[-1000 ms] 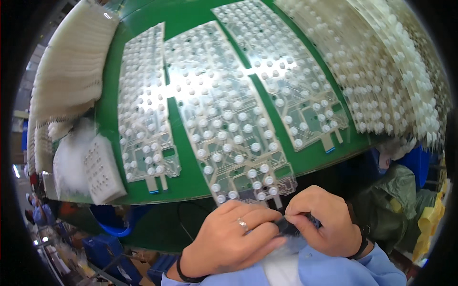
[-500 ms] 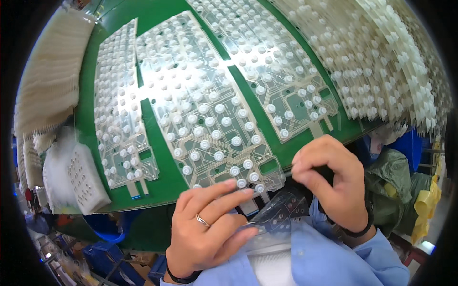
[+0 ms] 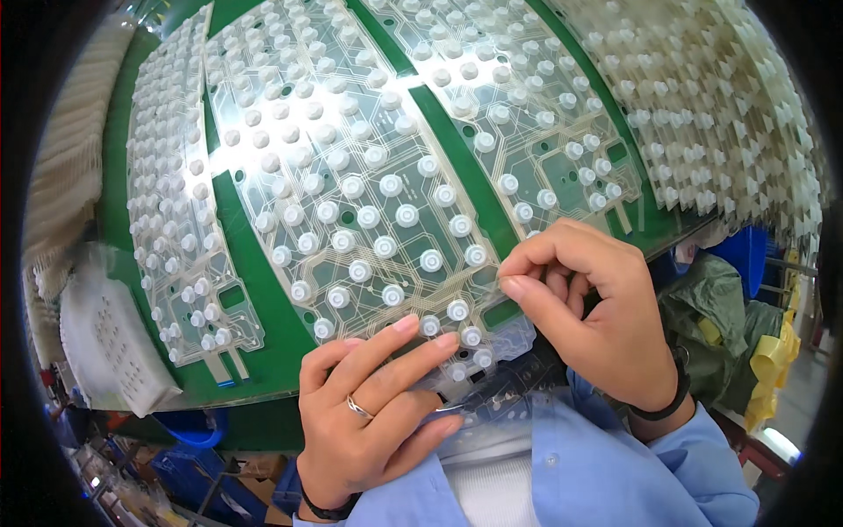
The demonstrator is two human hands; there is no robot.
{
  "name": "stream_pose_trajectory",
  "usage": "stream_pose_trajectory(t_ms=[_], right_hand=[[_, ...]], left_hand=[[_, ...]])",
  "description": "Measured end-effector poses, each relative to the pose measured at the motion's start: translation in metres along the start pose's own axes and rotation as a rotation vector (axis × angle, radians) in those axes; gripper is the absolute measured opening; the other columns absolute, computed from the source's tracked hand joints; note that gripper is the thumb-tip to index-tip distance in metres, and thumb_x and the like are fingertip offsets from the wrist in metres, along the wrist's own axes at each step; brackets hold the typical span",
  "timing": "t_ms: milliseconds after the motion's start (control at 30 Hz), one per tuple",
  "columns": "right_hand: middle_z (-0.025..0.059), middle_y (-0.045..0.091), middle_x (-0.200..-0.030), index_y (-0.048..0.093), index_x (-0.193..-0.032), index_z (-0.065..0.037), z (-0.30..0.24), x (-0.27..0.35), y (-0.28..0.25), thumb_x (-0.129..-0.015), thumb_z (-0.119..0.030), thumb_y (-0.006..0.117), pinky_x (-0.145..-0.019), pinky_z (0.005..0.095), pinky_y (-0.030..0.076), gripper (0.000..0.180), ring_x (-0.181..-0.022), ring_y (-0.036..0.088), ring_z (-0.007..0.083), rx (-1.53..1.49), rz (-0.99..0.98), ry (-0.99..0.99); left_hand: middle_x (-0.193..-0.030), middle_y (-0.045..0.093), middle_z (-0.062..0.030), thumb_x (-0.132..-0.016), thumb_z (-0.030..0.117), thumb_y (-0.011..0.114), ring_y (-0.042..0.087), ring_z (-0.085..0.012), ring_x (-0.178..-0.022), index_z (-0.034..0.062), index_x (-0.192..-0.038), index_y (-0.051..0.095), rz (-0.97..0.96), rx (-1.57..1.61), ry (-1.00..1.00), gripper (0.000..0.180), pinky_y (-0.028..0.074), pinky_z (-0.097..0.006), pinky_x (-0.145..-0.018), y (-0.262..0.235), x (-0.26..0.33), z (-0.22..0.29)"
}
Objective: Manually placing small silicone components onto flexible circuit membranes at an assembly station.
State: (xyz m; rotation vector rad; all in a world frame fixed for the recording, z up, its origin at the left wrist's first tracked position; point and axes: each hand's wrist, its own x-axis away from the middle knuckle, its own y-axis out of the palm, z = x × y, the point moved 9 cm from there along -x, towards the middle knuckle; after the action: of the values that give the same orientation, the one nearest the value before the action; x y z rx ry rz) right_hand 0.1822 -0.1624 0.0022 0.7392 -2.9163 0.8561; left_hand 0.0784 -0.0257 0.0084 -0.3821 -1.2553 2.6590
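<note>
Left hand [image 3: 356, 426]: back facing up, fingers fanned and aimed up and to the right. Little, ring and middle fingers reached forward, slightly bent; index curled back over the thumb, tips near each other. Couldn't tell whether that pair was gripping. Left wrist [image 3: 320, 492] sat low, at the bottom edge, roughly in line with the hand.

Right hand [image 3: 601, 303]: higher than the left, pointing left, thumb and index tips pinched together, other fingers curled in behind. Right wrist [image 3: 663, 400] bent; right forearm [image 3: 702, 452] came in from lower right.
</note>
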Motion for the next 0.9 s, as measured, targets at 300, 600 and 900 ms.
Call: stream_pose_trajectory(t_ms=[300, 600, 900], right_hand=[[0.0001, 0.056, -0.076, 0.067, -0.086, 0.000, -0.0001, 0.0007, 0.0019, -0.082, 0.003, 0.067, -0.050, 0.0189, 0.031, 0.005, -0.057, 0.043, 0.0024, 0.030, 0.006, -0.018], [0.0005, 0.056, -0.076, 0.066, -0.087, 0.000, -0.0014, 0.0008, 0.0023, -0.082, 0.002, 0.067, -0.049, 0.0189, 0.031, 0.005, -0.056, 0.042, 0.0025, 0.045, 0.019, -0.035], [0.0003, 0.056, -0.075, 0.065, -0.085, -0.003, -0.0054, 0.0012, 0.0048, -0.080, 0.003, 0.068, -0.049, 0.0200, 0.030, 0.008, -0.056, 0.042, 0.0039, 0.135, 0.061, -0.086]], left_hand=[[-0.114, 0.071, -0.0056, -0.079, 0.036, 0.071, 0.060, -0.0285, -0.117, 0.0135, -0.070, 0.061, -0.006, 0.004, 0.003, 0.026, 0.038, -0.040, -0.093, 0.0002, 0.0002, -0.0010], [-0.115, 0.071, -0.0047, -0.079, 0.036, 0.072, 0.059, -0.0278, -0.118, 0.0140, -0.070, 0.062, -0.020, 0.017, -0.011, 0.026, 0.037, -0.040, -0.094, 0.0007, -0.0005, -0.0009], [-0.114, 0.071, -0.0038, -0.080, 0.037, 0.071, 0.060, -0.0275, -0.117, 0.0146, -0.069, 0.062, -0.020, 0.011, -0.017, 0.026, 0.038, -0.040, -0.094, 0.0007, 0.0002, -0.0018]])
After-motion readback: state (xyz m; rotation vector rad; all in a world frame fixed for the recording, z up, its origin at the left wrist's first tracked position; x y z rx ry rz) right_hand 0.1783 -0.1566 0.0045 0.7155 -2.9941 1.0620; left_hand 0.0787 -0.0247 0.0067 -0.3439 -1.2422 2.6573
